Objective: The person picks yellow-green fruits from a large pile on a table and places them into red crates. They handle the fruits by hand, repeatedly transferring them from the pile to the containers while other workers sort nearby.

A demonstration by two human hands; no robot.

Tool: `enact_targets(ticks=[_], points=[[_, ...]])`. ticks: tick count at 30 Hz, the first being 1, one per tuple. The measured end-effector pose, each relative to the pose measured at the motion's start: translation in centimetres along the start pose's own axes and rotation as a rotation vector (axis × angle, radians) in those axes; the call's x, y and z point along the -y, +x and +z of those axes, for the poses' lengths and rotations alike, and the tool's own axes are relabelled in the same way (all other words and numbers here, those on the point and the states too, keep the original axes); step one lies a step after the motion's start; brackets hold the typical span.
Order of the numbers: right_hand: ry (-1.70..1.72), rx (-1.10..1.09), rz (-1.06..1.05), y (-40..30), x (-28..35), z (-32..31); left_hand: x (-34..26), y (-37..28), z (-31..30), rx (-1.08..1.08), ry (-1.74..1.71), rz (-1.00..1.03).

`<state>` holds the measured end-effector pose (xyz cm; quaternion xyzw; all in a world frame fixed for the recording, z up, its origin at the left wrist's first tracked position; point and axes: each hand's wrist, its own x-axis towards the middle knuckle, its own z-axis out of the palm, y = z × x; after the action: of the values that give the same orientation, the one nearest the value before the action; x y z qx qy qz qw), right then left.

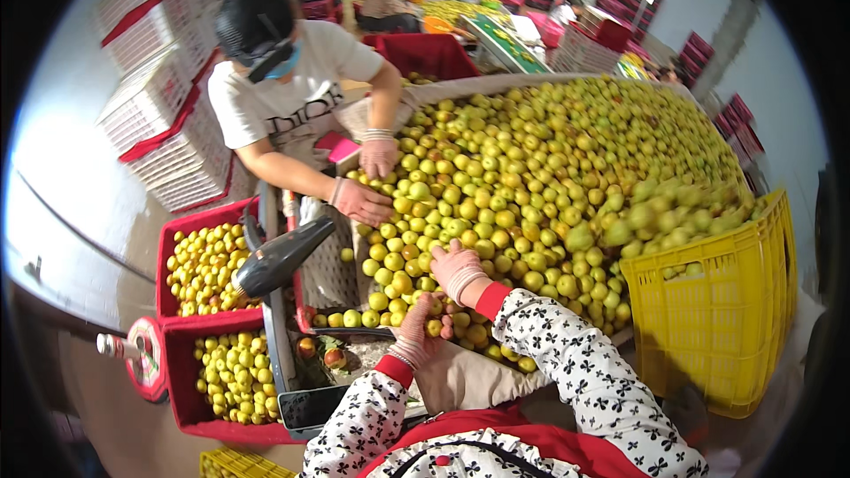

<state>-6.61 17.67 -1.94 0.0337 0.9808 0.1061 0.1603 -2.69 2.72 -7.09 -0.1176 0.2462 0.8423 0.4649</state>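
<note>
A large heap of yellow-green jujubes [491,179] spreads before me on a cloth-lined sorting table. My left hand [413,335], in a pink striped glove, is at the near edge with a jujube [433,328] between thumb and fingers. Just beyond it, my gloved right hand [458,270] reaches palm down onto the fruit; its fingertips are partly hidden, so I cannot tell if it grips any. A beige cloth [471,378] hangs over the edge below my hands. Across the table, a co-worker's gloved hands [364,202] touch the heap's left side.
On the right, blurred jujubes tumble by a tilted yellow crate [714,305]. Red bins [174,372] of jujubes stand left. A dark hair-dryer-shaped device [285,255] juts over the table's left edge. White crates [166,139] are stacked behind; other people sit farther back.
</note>
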Motion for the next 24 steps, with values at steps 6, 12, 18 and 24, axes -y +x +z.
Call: enact_targets(ticks=[6,12,18,24], points=[[-0.212,0.198,-0.059,0.2,1.3,-2.2,0.5,-0.2,-0.4,0.065,-0.001,0.073],[0.037,0.045,-0.058,0.3,-3.2,-3.0,1.1,-1.3,0.9,-0.098,0.085,0.193],[0.536,-0.074,0.084,0.7,-8.4,-0.5,-0.8,0.4,0.1,-0.264,0.235,0.37],[0.891,-0.258,0.042,3.0,-9.6,2.8,-7.1,4.6,-0.6,-0.629,1.013,0.8]])
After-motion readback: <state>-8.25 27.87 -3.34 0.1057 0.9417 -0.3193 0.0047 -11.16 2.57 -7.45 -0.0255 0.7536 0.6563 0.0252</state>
